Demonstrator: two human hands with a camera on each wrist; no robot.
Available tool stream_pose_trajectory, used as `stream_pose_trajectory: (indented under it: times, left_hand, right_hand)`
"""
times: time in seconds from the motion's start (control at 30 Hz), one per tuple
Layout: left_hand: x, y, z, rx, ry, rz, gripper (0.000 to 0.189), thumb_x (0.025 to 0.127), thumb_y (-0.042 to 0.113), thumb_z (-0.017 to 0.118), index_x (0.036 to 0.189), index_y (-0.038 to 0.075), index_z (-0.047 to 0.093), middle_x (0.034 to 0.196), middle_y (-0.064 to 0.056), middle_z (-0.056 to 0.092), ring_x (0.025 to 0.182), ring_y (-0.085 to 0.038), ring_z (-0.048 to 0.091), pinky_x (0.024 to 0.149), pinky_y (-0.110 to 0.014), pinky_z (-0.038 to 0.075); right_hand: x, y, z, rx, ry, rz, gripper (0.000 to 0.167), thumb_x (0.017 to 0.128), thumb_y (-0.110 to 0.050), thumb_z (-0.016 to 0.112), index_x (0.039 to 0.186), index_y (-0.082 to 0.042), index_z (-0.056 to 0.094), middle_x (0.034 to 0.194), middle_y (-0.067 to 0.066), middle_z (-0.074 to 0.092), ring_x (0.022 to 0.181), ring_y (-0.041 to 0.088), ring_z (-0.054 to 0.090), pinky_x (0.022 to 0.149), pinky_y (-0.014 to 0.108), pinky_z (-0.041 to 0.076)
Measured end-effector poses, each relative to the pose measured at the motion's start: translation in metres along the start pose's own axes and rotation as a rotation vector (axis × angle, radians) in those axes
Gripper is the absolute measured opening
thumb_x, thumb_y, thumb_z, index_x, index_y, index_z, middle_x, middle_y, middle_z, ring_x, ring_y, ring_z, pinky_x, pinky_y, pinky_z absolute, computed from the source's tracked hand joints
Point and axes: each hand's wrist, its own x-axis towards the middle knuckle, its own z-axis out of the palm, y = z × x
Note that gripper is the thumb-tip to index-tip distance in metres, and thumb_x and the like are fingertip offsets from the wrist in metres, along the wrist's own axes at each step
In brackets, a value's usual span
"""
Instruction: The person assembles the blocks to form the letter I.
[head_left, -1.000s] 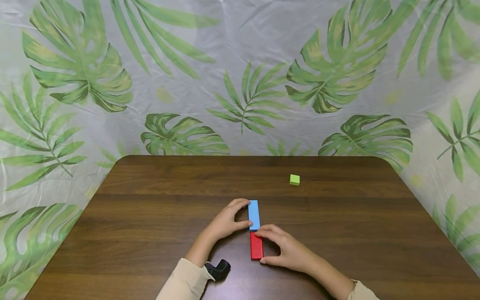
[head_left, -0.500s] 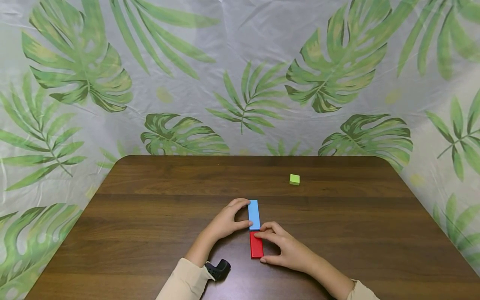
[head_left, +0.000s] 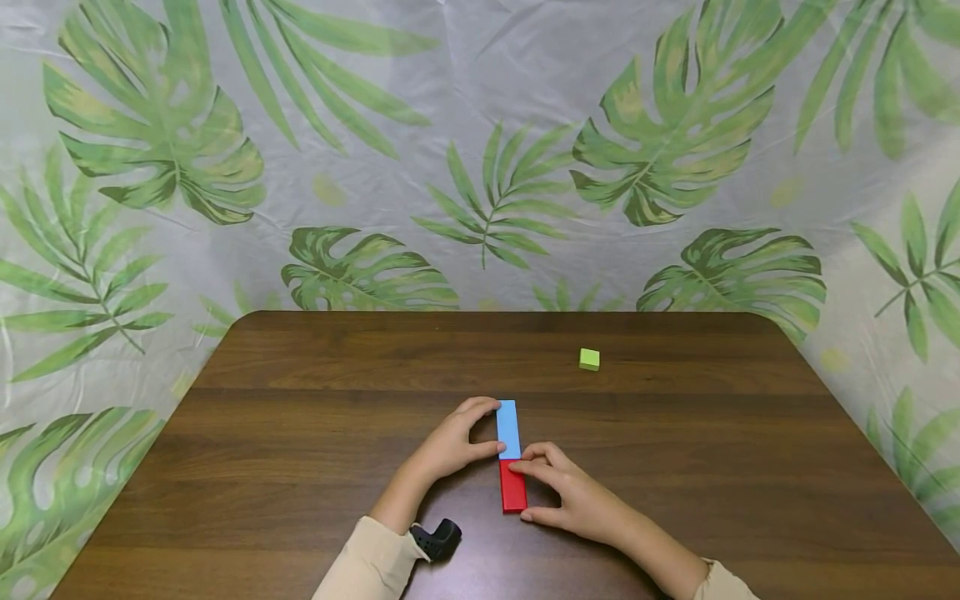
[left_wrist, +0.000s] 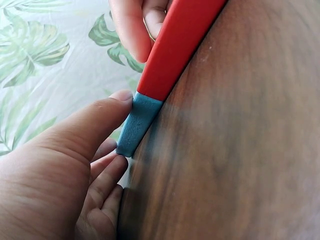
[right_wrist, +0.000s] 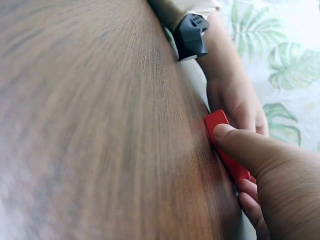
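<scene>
Half spread, the left hand [head_left: 448,446] holds the blue block [head_left: 507,429], its thumb against the side near the close end and its fingers at the far end. The right hand [head_left: 576,498], opened about as wide, holds the red block [head_left: 513,492] lengthwise, thumb at the near end and a fingertip at the end beside the blue one. Both blocks lie flat on the surface [head_left: 300,467], end to end in one line; no gap shows at the seam. So the joining of these two looks done, or nearly so; what is left, by my judgement, is letting go, since both hands are on them. A black device [head_left: 438,540] sits at the left wrist, by the sleeve [head_left: 371,560]. Farther off, the green block [head_left: 589,360] lies untouched, well apart from the row. Beyond the far edge hangs a leaf-patterned cloth [head_left: 510,75].
</scene>
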Motion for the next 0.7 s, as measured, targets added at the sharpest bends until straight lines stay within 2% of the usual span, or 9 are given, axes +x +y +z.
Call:
stream_pose_trajectory:
  times: [0.4, 0.7]
  left_hand:
    - [-0.0002, -0.0002, 0.0003, -0.018, 0.006, 0.005, 0.061, 0.080, 0.032, 0.068, 0.130, 0.007, 0.045, 0.132, -0.006, 0.040, 0.121, -0.019, 0.037, 0.098, -0.039, 0.031]
    - [-0.0018, -0.0003, 0.0009, -0.054, 0.055, 0.027, 0.055, 0.082, 0.031, 0.066, 0.127, 0.007, 0.048, 0.131, -0.006, 0.041, 0.118, -0.017, 0.040, 0.097, -0.038, 0.033]
  right_hand:
    - [-0.0006, 0.0013, 0.0004, 0.007, -0.003, 0.011, 0.052, 0.077, -0.030, 0.071, 0.123, -0.014, 0.054, 0.118, -0.003, 0.041, 0.105, 0.013, 0.044, 0.084, 0.030, 0.043]
    - [-0.0008, 0.0008, 0.0000, 0.008, -0.016, 0.035, 0.052, 0.077, -0.031, 0.071, 0.124, -0.015, 0.054, 0.120, -0.003, 0.041, 0.106, 0.013, 0.044, 0.085, 0.030, 0.043]
